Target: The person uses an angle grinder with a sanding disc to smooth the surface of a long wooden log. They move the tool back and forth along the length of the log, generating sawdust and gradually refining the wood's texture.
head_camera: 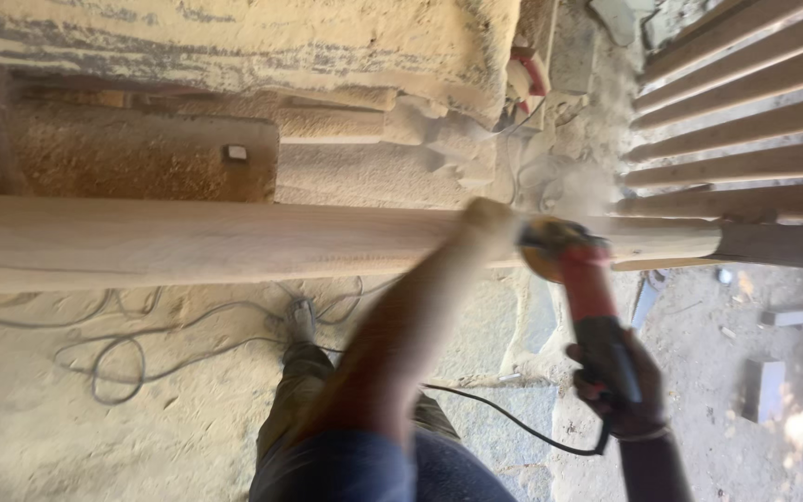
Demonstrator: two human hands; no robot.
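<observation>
Right hand (617, 383) is clenched around the red angle grinder (576, 279), its disc pressed on the long wooden beam (188, 242) near the right end. Left hand (490, 223), blurred, rests on the beam; fingers' state unclear.

The scene was lit by warm daylight that came from the right side, where bright patches fell on the ground (792, 428). The left forearm (401, 335) was strongly blurred by motion, and the grinder (573, 279) was a little soft. Floating dust (587, 186) made a pale haze near the upper right. The wooden beam (188, 242) looked evenly bright, without glare.
</observation>
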